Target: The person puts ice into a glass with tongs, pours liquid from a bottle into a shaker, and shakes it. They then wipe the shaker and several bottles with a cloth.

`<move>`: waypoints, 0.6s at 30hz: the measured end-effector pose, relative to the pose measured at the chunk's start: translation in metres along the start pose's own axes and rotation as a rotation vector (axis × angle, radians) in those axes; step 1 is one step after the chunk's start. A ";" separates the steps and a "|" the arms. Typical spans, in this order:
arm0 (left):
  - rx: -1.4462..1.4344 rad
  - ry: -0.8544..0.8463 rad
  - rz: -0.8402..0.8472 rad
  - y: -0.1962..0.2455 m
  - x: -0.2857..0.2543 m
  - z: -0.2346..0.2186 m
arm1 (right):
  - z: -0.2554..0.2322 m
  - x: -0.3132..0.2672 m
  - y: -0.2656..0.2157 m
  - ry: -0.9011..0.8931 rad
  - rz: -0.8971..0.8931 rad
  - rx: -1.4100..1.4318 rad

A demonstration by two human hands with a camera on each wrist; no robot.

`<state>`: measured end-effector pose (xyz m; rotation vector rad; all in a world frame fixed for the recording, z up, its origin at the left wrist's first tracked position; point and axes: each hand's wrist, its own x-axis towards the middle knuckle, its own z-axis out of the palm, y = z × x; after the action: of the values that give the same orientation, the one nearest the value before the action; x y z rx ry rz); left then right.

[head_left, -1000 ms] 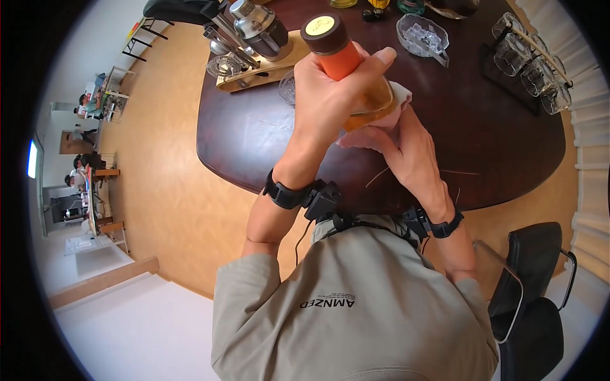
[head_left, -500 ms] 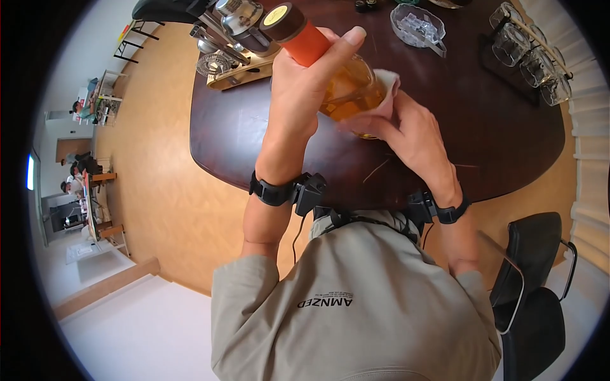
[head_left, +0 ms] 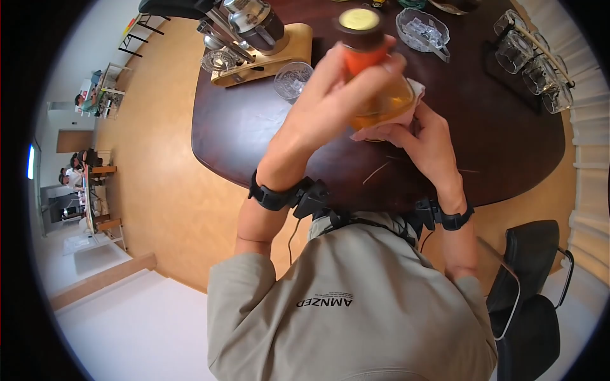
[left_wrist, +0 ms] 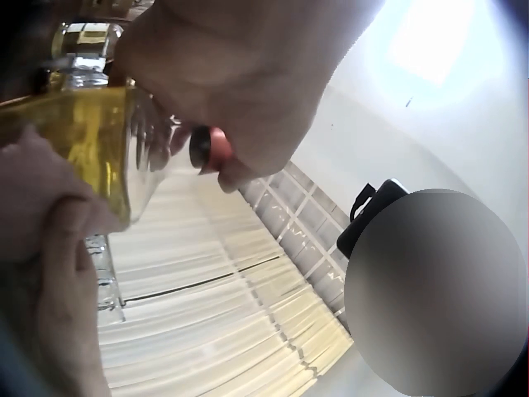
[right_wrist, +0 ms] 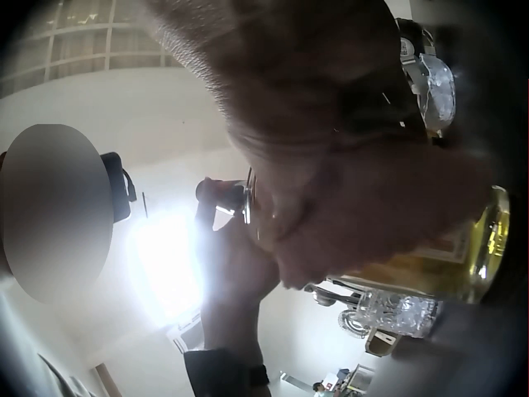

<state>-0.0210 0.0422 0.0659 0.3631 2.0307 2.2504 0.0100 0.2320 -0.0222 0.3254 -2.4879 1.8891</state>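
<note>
In the head view my left hand [head_left: 330,101] grips the red-orange neck of a glass liquor bottle [head_left: 389,101] that holds amber liquid. The bottle's dark cap [head_left: 360,28] has a pale yellow top and points up towards the camera. Held by my right hand [head_left: 435,143], a pinkish cloth [head_left: 386,129] lies against the lower part of the bottle. The left wrist view shows yellow liquid [left_wrist: 99,141] through the clear wall, with the cloth [left_wrist: 41,190] pressed to it. In the right wrist view the cloth covers much of the bottle [right_wrist: 430,277].
A cut-glass cup [head_left: 293,81] stands left of the bottle, near a wooden stand [head_left: 297,44] with a metal shaker [head_left: 256,25] and bar tools. Behind is a glass bowl of ice [head_left: 422,32] with tongs. A rack of glass mugs [head_left: 540,73] stands at the table's right edge.
The bottle swung left with both hands, then came back right and now points more towards the camera. The cloth stays against its lower part, and the glass cup shows more fully.
</note>
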 end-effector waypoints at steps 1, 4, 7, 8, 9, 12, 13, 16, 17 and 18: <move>0.103 -0.150 0.006 0.000 0.002 0.000 | -0.003 0.000 -0.001 0.009 -0.022 0.016; 0.232 -0.246 0.045 0.000 0.006 0.002 | -0.008 -0.001 0.000 0.019 -0.060 0.003; 0.423 -0.200 0.226 -0.007 0.014 -0.003 | -0.005 -0.002 0.011 0.022 -0.043 0.066; 0.419 -0.181 0.234 -0.005 0.015 -0.004 | -0.003 -0.004 0.015 0.018 0.000 0.152; 0.485 -0.159 0.238 -0.002 0.015 -0.005 | -0.002 -0.005 0.018 0.001 -0.007 0.142; 0.635 0.020 0.381 -0.011 0.024 -0.007 | -0.001 -0.006 0.027 -0.011 0.054 -0.038; 0.821 0.115 0.478 -0.010 0.025 -0.007 | -0.001 -0.006 0.029 0.020 0.093 -0.157; 0.984 0.282 0.640 -0.018 0.039 -0.006 | -0.006 -0.009 0.026 0.033 0.214 -0.172; 0.947 0.314 0.639 -0.022 0.045 -0.005 | -0.007 -0.009 0.023 0.023 0.301 -0.057; 0.909 0.341 0.638 -0.026 0.049 -0.006 | -0.008 -0.008 0.028 0.018 0.302 -0.062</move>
<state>-0.0721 0.0506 0.0459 0.8175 3.4483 1.4835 0.0124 0.2478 -0.0481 -0.0729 -2.7051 1.8904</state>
